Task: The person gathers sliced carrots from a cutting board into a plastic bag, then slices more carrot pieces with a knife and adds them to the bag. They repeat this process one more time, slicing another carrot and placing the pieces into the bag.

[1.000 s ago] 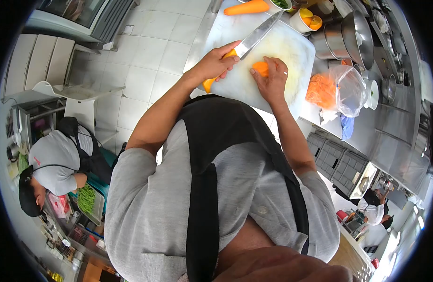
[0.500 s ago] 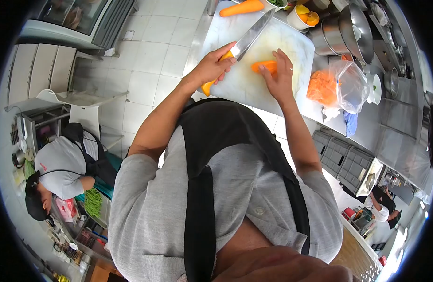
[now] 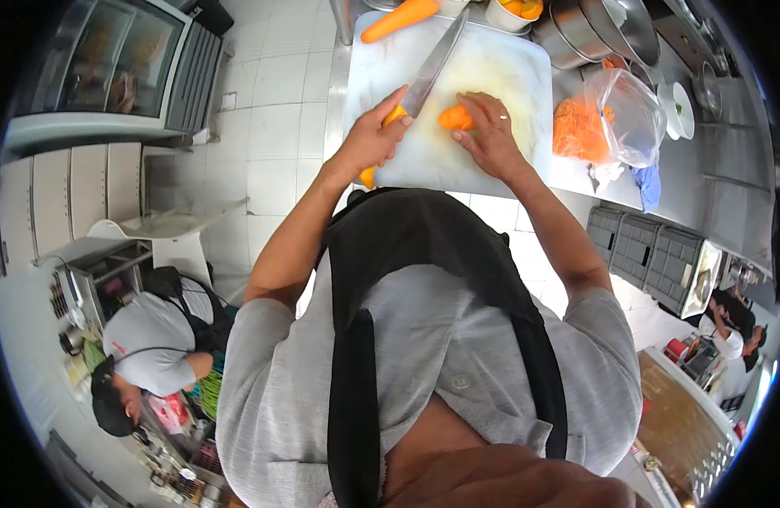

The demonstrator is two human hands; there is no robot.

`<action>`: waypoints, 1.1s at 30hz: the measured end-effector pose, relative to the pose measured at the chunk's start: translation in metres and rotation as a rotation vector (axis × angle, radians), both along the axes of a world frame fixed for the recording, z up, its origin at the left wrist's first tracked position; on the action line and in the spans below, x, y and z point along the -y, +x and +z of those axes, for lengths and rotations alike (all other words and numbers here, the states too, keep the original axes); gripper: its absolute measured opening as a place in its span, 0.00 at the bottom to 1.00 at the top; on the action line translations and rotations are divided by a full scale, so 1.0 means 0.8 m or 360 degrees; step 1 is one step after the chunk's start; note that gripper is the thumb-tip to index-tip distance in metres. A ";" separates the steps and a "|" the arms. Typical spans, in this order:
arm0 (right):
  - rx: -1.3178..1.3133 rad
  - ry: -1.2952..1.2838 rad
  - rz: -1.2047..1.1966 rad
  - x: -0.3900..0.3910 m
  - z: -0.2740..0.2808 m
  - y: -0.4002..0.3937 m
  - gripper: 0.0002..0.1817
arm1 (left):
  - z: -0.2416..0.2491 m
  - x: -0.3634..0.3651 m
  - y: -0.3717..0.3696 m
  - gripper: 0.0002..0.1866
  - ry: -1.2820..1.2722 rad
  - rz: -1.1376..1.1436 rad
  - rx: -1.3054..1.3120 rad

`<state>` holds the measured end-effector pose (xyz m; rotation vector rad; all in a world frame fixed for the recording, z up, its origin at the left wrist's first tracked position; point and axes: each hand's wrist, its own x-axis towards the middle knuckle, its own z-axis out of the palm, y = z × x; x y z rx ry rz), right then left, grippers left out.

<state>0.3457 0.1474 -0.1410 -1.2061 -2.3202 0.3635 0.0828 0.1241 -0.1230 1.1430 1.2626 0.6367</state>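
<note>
— Left hand [image 3: 369, 140]?
— Wrapped tight round knife [image 3: 424, 72], blade angled over cutting board [image 3: 508, 76].
— Right hand [image 3: 490, 135]?
— Pressed on carrot piece [image 3: 454, 117] mid-board, fingers probably curled; hard to tell.

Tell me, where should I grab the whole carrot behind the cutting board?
Probably round the middle of the whole carrot, coming from its thin end, the floor side. It lies flat and free there; its thick end is near the tip of the knife in the left hand. The right hand holds a carrot piece.
</note>
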 end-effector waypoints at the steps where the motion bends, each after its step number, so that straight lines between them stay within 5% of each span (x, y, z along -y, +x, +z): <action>1: -0.0164 0.0081 0.0002 0.001 0.003 -0.001 0.23 | -0.006 -0.001 0.001 0.32 0.0004 -0.0022 -0.0014; 3: -0.0164 0.0108 -0.0105 -0.001 0.001 0.008 0.20 | -0.027 0.006 0.006 0.31 0.1046 -0.0183 -0.0451; 8: -0.0135 -0.0071 -0.0129 -0.014 0.003 0.013 0.08 | 0.025 0.010 0.031 0.29 0.0796 -0.0585 -0.0867; 14: -0.0218 -0.0189 -0.0094 -0.023 0.003 0.015 0.08 | 0.027 0.008 0.032 0.29 0.0878 -0.0657 -0.0977; 19: -0.0201 -0.0189 -0.0077 -0.024 0.008 0.014 0.08 | 0.098 0.025 0.027 0.28 0.0667 -0.0781 -0.1076; 23: -0.0216 -0.0198 -0.0093 -0.023 0.002 0.015 0.08 | 0.022 0.004 0.040 0.28 0.0884 -0.0652 -0.0965; 27: -0.0244 -0.0203 -0.0091 -0.022 0.000 0.016 0.08 | 0.032 0.001 0.039 0.28 0.0939 -0.0649 -0.0947; 31: -0.0275 -0.0202 -0.0107 -0.021 0.001 0.014 0.08 | 0.093 0.022 0.034 0.29 0.0563 -0.0826 -0.1125; 33: -0.0269 -0.0156 -0.0085 -0.020 -0.001 0.015 0.08 | 0.071 0.019 0.039 0.29 0.0514 -0.0818 -0.1144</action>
